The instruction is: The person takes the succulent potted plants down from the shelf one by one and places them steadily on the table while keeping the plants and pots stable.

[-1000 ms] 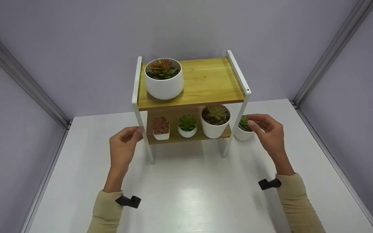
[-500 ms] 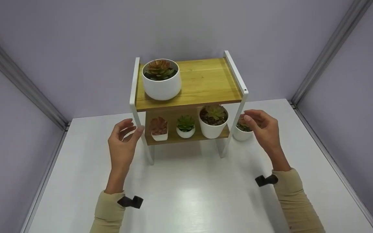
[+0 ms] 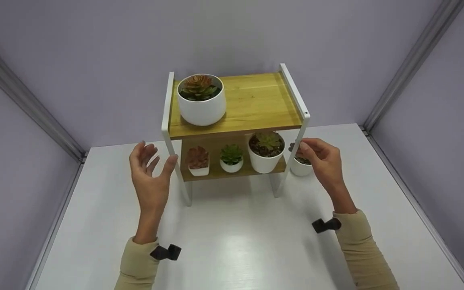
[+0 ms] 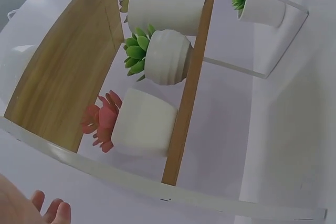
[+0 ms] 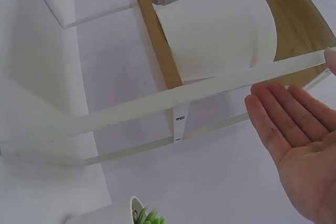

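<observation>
Left hand (image 3: pixel 150 181) and right hand (image 3: pixel 326 165), fingers extended, flank a two-tier succulent stand (image 3: pixel 256 96), apparently adjusting it; shifting needs both uprights (image 5: pixel 134 108) gripped.

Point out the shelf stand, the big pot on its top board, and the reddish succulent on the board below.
Shelf stand (image 3: pixel 264 100): head view, bare wood of its top board.
Big pot (image 3: pixel 202 111): head view, its white front wall.
Reddish succulent (image 4: pixel 107 117): left wrist view, its leaves.

white frame (image 3: pixel 294 91), grained yellowish boards (image 3: pixel 262 100), reddish succulent (image 3: pixel 198 156)
</observation>
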The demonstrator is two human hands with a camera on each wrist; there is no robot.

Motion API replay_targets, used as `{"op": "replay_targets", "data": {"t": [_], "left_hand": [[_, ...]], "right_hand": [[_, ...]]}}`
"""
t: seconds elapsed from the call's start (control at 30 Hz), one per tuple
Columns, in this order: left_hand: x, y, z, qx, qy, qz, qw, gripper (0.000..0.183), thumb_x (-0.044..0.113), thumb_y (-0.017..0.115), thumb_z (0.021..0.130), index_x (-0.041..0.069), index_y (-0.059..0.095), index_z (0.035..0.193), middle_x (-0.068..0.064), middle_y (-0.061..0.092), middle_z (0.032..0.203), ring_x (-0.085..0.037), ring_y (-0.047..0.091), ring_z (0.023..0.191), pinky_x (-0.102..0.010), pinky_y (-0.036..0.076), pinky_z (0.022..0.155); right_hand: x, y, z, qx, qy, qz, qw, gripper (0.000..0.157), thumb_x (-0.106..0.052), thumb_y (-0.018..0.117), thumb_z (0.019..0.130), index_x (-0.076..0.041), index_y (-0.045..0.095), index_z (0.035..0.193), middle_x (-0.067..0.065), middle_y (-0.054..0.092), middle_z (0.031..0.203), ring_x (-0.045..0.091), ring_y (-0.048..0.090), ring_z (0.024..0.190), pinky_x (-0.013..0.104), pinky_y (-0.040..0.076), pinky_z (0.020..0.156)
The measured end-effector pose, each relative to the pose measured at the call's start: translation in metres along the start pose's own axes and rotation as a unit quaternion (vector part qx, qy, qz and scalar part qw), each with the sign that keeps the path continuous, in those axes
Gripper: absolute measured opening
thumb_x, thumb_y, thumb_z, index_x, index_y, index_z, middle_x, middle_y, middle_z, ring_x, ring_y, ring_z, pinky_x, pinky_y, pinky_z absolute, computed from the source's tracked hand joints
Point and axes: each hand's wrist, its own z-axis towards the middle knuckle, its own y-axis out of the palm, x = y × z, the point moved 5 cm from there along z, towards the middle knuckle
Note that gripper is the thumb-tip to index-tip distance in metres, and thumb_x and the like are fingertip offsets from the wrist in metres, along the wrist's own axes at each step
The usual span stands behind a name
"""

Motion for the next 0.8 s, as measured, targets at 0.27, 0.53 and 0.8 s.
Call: {"op": "replay_targets", "data": {"t": [0.27,0.53,0.8], "left_hand": [[0.013,0.0,-0.003,0.048,0.031,0.017,0.9982,0.082,0.015,0.083,0.09,0.003,0.036,0.155,-0.014,0.04,0.156,-0.019,0.037,0.15,-0.038,0.032,0.13],[0.036,0.002,-0.009,0.076,0.079,0.055,0.9925,0.087,0.021,0.088,0.085,0.005,0.04,0.156,-0.011,0.038,0.157,-0.018,0.033,0.152,-0.037,0.024,0.13],[0.059,0.005,-0.016,0.096,0.102,0.052,0.9888,0.081,0.018,0.086,0.086,0.007,0.046,0.156,-0.014,0.037,0.153,-0.016,0.032,0.148,-0.039,0.024,0.127]], "right_hand": [[-0.005,0.004,0.0,0.0,-0.004,0.019,1.0,0.022,-0.009,0.063,0.105,0.005,0.074,0.117,0.003,0.083,0.103,0.02,0.08,0.096,0.026,0.064,0.087],[-0.009,0.006,0.0,-0.002,-0.022,0.047,0.999,0.025,-0.009,0.061,0.106,0.011,0.072,0.115,0.002,0.083,0.099,0.016,0.08,0.09,0.028,0.064,0.085],[-0.012,0.006,0.001,-0.004,-0.024,0.045,0.999,0.02,-0.01,0.061,0.106,0.002,0.075,0.112,0.002,0.082,0.098,0.019,0.08,0.089,0.029,0.065,0.084]]}}
